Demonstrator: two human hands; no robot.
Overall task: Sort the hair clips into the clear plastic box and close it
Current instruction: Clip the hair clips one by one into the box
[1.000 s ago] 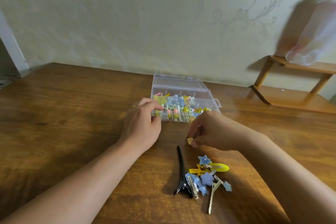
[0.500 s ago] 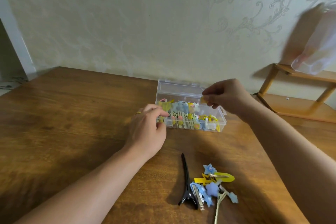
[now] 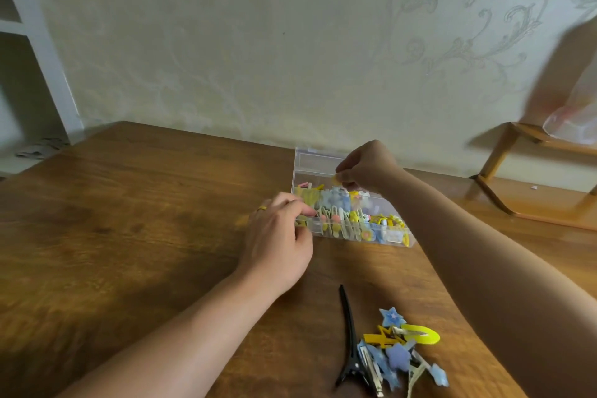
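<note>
- Right hand (image 3: 365, 166) is up over the back half of the clear plastic box (image 3: 350, 229), fingers curled with the tips pinching a small yellow clip (image 3: 336, 180) just above the stuff already in there.
- Left hand (image 3: 277, 242) sits at the box's left end, fingers bent against that near-left corner, thumb down on the table side. Looks like it's holding the box by the edge, and there's a gold ring (image 3: 261, 209) on one finger.
- Box is on the wooden table (image 3: 129, 220), toward the far side near the wall, with its lid (image 3: 316, 160) flipped back and open behind it.
- Inside it's pretty packed: yellow, pale blue, cream and a few pink bits spread across the compartments. Can't really tell how many sections there are.
- Closer to the camera, well apart from the box, there's a loose pile of clips (image 3: 400, 355): blue stars, a yellow oval snap clip (image 3: 421, 333), a yellow zigzag one, some cream ones.
- Long black claw-type clip (image 3: 350, 342) lies just left of that pile, touching it at the lower end.
- Off to the right there's a wooden rack (image 3: 523, 184) with a plastic bag (image 3: 575, 126) on it.
</note>
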